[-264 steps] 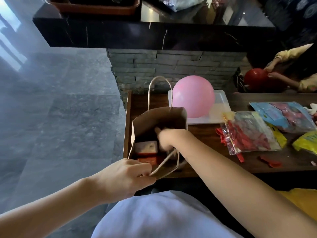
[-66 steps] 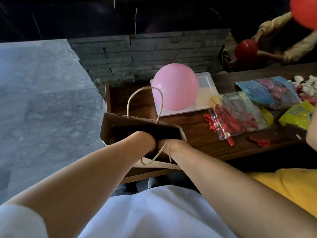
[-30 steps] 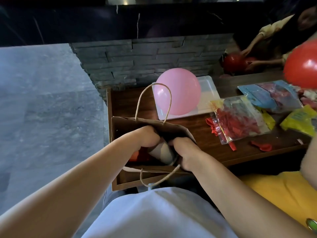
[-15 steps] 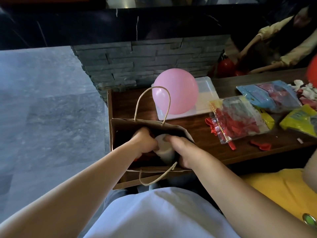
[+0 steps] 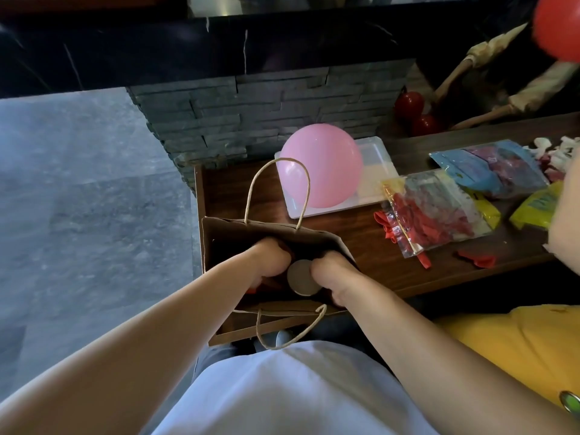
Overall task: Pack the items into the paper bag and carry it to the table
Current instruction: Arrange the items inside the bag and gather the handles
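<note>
The fingers of the left hand (image 5: 269, 257) and right hand (image 5: 329, 271) curl together around a round pale item (image 5: 303, 277) inside the paper bag (image 5: 219, 233) on the surface (image 5: 361, 246), so packing seems underway; next comes letting go and taking the handles.

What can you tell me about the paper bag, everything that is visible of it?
The paper bag is plain brown paper with two twisted cord handles. It stands open at the left end of the wooden table. One handle stands up, the other hangs toward the person. Both hands, left hand and right hand, reach inside, around a round pale object.
</note>
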`<state>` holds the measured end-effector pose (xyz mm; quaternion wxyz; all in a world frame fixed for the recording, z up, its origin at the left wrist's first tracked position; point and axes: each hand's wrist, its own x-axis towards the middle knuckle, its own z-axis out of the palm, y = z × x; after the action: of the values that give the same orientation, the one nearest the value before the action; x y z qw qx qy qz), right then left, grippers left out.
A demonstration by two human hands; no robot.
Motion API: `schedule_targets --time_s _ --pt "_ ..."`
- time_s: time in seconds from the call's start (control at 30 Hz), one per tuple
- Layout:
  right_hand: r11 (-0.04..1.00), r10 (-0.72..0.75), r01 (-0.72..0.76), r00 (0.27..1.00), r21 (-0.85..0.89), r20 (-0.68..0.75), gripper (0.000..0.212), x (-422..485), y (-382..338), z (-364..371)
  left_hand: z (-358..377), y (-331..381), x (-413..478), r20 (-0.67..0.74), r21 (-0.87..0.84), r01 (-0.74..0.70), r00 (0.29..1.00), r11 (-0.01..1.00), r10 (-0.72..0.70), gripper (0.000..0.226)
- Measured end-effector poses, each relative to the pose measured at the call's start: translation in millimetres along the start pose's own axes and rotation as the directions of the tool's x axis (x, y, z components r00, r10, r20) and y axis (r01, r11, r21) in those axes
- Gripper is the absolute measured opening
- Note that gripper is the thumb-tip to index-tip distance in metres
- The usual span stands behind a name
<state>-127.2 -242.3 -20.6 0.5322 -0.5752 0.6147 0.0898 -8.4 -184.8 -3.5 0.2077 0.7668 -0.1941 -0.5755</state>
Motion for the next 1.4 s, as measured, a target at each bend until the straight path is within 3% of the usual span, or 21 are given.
schedule_targets --time_s 0.13,0.27,0.4,0.5,0.73,0.87,0.93,1.03,1.2,1.4 --pt "0.970 -0.107 0.110 0.994 -0.217 0.024 0.031 -2.4 -9.4 0.0 -1.7 7.7 2.0 0.024 0.252 -0.133 0.991 0.958 0.131 0.030" --pt "0.894 -0.122 0.168 0.983 -0.415 0.134 0.032 -4.0 -14.6 -1.1 -14.7 19.6 3.3 0.043 0.568 -0.184 0.980 0.802 0.194 0.036" --pt "0.782 -0.113 0.232 0.966 -0.579 0.234 0.032 -11.4 -18.3 -2.1 -27.4 22.9 3.7 0.067 0.817 -0.122 0.991 0.563 0.118 0.035" --pt "0.709 -0.136 0.293 0.949 -0.641 0.283 0.030 -14.9 -17.4 0.3 -29.2 19.7 9.9 0.099 0.864 -0.098 0.995 0.493 0.024 0.034" --pt "0.682 -0.244 0.367 0.929 -0.632 0.277 0.016 -47.1 -12.1 -14.9 -27.2 7.5 27.6 0.132 0.784 0.116 0.929 0.610 -0.346 0.032" --pt "0.782 -0.492 0.542 0.840 -0.308 0.229 0.038 -95.1 11.0 -51.4 -20.1 4.4 37.7 0.131 0.807 0.049 0.957 0.588 -0.259 0.038" --pt "0.788 -0.579 0.600 0.798 -0.137 0.164 0.036 -116.6 24.6 -70.0 -16.4 -0.3 42.9 0.138 0.802 0.024 0.965 0.596 -0.225 0.036" --pt "0.821 -0.566 0.563 0.824 -0.094 -0.012 0.032 -121.4 49.1 -81.7 -14.9 -10.9 48.1 0.095 0.592 0.243 0.926 0.769 -0.365 0.028" --pt "0.878 -0.442 0.418 0.895 -0.234 -0.060 0.025 -92.0 85.1 -63.8 -13.3 -17.9 63.1 0.037 0.564 0.176 0.971 0.807 -0.238 0.062" --pt "0.891 -0.382 0.344 0.921 -0.297 -0.076 0.032 -67.7 104.9 -44.1 -9.8 -23.3 64.4 0.050 0.496 0.296 0.929 0.816 -0.367 0.052"
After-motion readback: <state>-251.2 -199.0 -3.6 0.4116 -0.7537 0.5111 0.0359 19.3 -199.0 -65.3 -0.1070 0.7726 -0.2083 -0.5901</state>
